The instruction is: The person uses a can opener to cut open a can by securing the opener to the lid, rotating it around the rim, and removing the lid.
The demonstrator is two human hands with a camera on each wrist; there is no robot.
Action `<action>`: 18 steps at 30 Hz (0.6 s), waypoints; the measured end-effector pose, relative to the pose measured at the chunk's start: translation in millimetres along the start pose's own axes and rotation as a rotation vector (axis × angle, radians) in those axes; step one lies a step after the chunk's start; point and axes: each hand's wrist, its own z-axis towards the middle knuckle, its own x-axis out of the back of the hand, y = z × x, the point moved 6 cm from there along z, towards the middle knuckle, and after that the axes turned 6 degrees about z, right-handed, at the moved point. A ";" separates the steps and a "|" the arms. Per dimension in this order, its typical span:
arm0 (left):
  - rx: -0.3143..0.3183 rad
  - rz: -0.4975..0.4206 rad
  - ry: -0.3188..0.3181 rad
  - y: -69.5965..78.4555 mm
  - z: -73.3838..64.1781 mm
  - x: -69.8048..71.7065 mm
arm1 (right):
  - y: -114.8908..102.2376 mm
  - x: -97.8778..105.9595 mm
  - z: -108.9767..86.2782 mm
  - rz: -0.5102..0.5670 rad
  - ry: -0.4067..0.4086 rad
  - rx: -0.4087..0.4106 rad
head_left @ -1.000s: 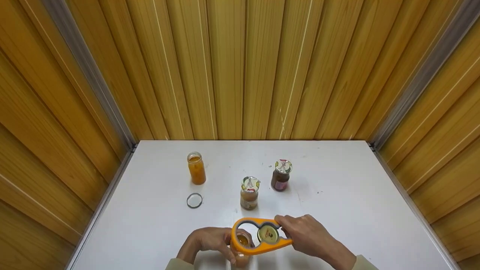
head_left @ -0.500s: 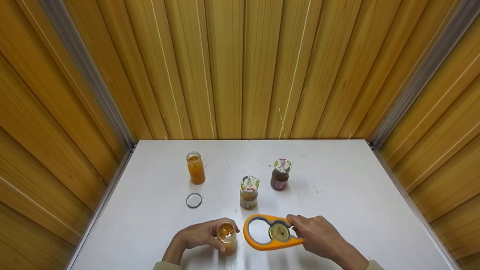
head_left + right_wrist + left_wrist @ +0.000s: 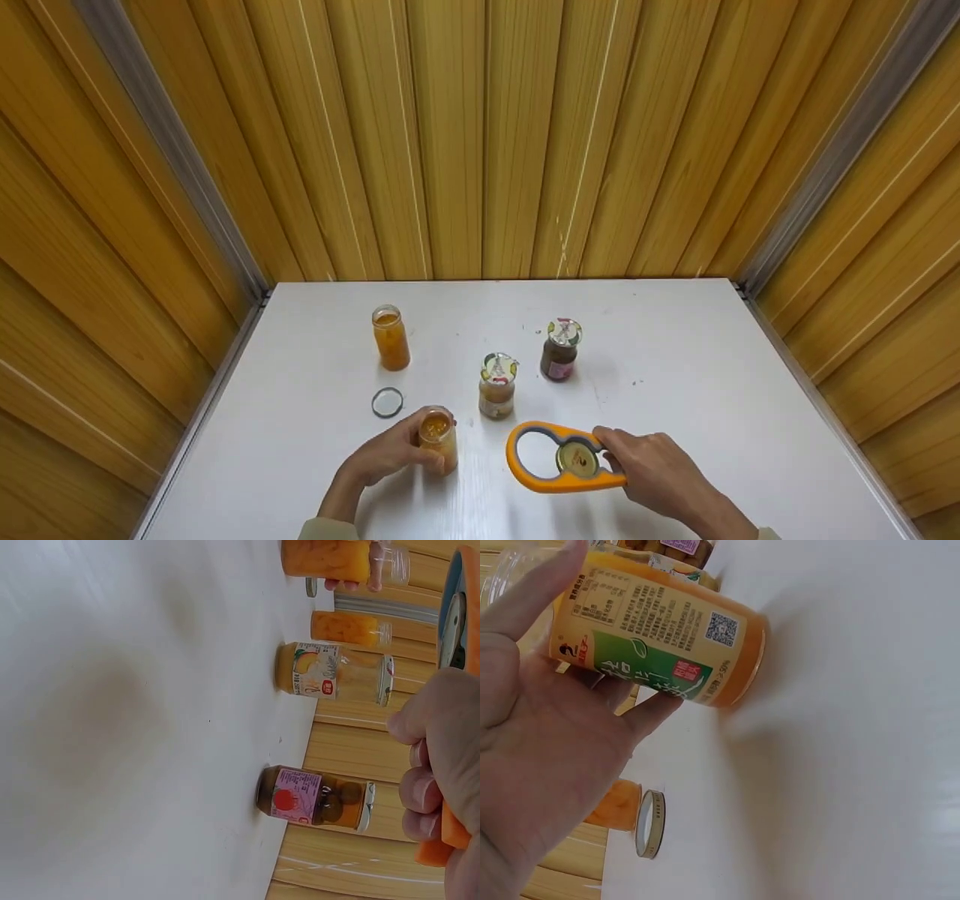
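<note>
My left hand [image 3: 386, 454] grips an open glass jar [image 3: 445, 450] of orange fruit by its upper part, thumb on the near side. A green and cream label [image 3: 660, 630] with a QR code faces the left wrist camera, and the jar's base is close over the white table. To the right, my right hand [image 3: 664, 469] holds an orange jar opener [image 3: 513, 454] by its handle above the tabletop. A gold lid [image 3: 577, 457] sits in the opener's smaller hole, while its large ring is bare.
A second open jar of orange fruit [image 3: 392, 345] stands at the back left, a loose lid [image 3: 387, 403] in front of it. A pale fruit jar [image 3: 496, 394] and a dark fruit jar [image 3: 559, 358], both lidded, stand beyond my hands. Wood-patterned walls [image 3: 480, 150] enclose the table [image 3: 675, 352].
My left hand has carried the open jar left and away from me, out from under the opener. My right hand has moved right with the opener, the gold lid still in it.
</note>
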 end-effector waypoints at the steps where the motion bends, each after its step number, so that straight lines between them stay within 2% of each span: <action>1: 0.009 0.004 0.023 -0.1 1.1 2.0 | 0.6 0.5 -0.6 -0.002 -0.005 -0.007; 6: 0.014 0.048 0.151 2.6 8.2 11.7 | 4.4 1.1 -3.3 -0.015 -0.016 -0.032; 11: 0.002 0.057 0.264 5.5 20.7 18.3 | 4.7 1.3 -4.7 -0.016 -0.005 -0.019; 18: 0.093 0.084 0.421 7.0 42.8 24.7 | 5.3 2.5 -6.4 -0.016 0.004 -0.012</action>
